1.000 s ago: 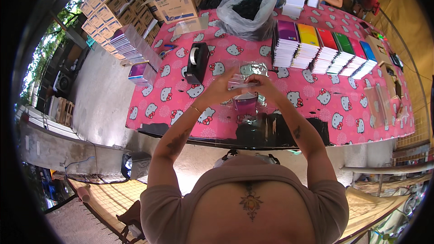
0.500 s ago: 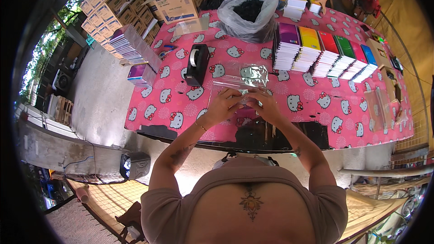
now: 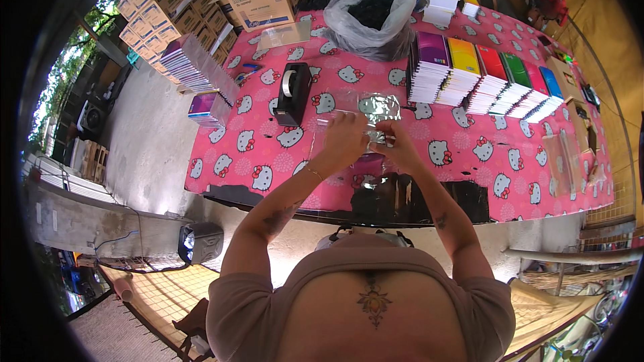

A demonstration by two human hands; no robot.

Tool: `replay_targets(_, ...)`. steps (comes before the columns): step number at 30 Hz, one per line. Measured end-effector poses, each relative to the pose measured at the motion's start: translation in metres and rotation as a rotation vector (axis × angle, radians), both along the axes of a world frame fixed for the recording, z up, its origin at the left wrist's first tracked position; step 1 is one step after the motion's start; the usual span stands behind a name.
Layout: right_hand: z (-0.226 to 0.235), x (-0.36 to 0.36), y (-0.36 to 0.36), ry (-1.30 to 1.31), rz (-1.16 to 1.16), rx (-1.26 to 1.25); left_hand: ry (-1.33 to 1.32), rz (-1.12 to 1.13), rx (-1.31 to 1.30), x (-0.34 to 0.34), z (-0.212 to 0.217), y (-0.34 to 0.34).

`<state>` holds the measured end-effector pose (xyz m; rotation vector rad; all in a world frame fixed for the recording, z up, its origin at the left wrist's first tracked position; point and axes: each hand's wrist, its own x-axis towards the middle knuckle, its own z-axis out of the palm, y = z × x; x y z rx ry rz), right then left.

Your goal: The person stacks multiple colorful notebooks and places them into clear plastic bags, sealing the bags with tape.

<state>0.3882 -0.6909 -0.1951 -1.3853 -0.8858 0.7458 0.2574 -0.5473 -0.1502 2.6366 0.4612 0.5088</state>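
Now my left hand [image 3: 345, 137] and right hand [image 3: 397, 144] are both closed on a clear plastic sleeve [image 3: 365, 135], pinching its near edge with a hand at each side. It lies flat on the pink cartoon-cat tablecloth [image 3: 469, 154], its long axis running left to right across me, far edge towards the crinkled silver packet [image 3: 379, 105]. A black tape dispenser [image 3: 293, 94] stands just left, and stacks of coloured notebooks [image 3: 490, 80] sit to the right.
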Motion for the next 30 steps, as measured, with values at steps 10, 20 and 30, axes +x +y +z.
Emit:
replay_targets(10, -0.008, -0.023, 0.010, 0.116, -0.071, 0.022, -0.303, 0.613, -0.110, -0.079, -0.072, 0.193)
replay_targets(20, -0.007, -0.011, -0.003, 0.116, -0.187, -0.047, -0.735, 0.432, -1.320, -0.090, -0.108, 0.176)
replay_targets(30, -0.010, -0.023, 0.003, 0.138, -0.199, 0.012, 0.259, 0.111, 0.374, -0.019, 0.054, 0.110)
